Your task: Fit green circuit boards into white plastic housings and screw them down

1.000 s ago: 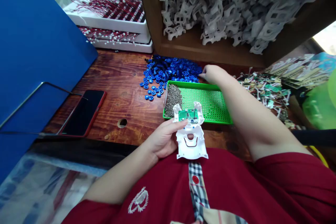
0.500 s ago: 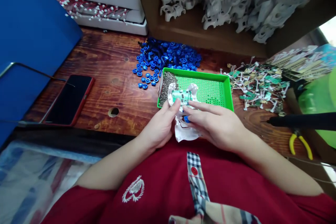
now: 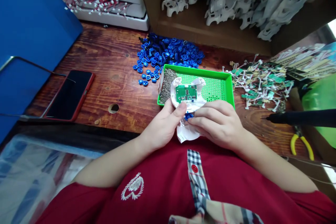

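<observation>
My left hand (image 3: 161,127) is closed round a white plastic housing (image 3: 201,83), thumb on its lower rim. A green circuit board (image 3: 186,92) sits inside the housing, facing up. Below it, a second white plastic shell (image 3: 186,133) lies between both hands, close to my shirt; whether the two are joined I cannot tell. My right hand (image 3: 219,120) is closed, its fingertips on a small blue button piece (image 3: 188,116) between the two white parts. The fingers of my right hand partly cover the lower shell.
Behind the hands stands a green tray (image 3: 229,87) with many screws (image 3: 168,87). Blue button pieces (image 3: 170,52) lie beyond it, small circuit boards with wires (image 3: 262,85) to the right. A black screwdriver (image 3: 301,119) juts in above yellow-handled pliers (image 3: 306,147). A phone (image 3: 68,94) lies left.
The housing with the circuit board has tilted and shifted slightly right, showing the board more fully. My right fingers have curled inward from stretched out, to the blue button piece.
</observation>
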Action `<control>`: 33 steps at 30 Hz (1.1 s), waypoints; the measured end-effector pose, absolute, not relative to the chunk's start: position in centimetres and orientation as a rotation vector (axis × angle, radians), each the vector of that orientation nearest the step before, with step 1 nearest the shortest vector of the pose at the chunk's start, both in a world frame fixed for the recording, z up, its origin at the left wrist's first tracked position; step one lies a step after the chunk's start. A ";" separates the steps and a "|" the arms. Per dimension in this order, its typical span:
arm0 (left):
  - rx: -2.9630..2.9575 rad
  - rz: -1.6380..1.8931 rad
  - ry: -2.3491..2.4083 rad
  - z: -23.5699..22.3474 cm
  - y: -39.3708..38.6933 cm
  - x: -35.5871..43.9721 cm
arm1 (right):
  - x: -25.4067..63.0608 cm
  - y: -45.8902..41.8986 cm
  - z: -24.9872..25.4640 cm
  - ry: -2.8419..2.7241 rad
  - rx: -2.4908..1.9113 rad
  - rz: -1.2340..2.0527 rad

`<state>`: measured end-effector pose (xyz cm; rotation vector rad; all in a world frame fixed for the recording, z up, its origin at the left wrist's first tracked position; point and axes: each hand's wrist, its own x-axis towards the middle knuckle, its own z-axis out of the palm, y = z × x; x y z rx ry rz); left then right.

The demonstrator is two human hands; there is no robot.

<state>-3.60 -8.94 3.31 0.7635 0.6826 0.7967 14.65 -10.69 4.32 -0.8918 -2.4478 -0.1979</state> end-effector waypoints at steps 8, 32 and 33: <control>0.676 0.814 0.622 3.1 -8.5 -3.6 | 14.6 -10.5 4.5 -2.433 -0.889 -0.063; 0.669 0.864 0.678 2.6 -8.6 -3.3 | 13.0 -10.8 5.4 -2.362 -1.205 -0.202; 0.656 0.862 0.679 2.6 -8.7 -3.3 | 12.9 -10.6 5.4 -2.387 -1.188 -0.214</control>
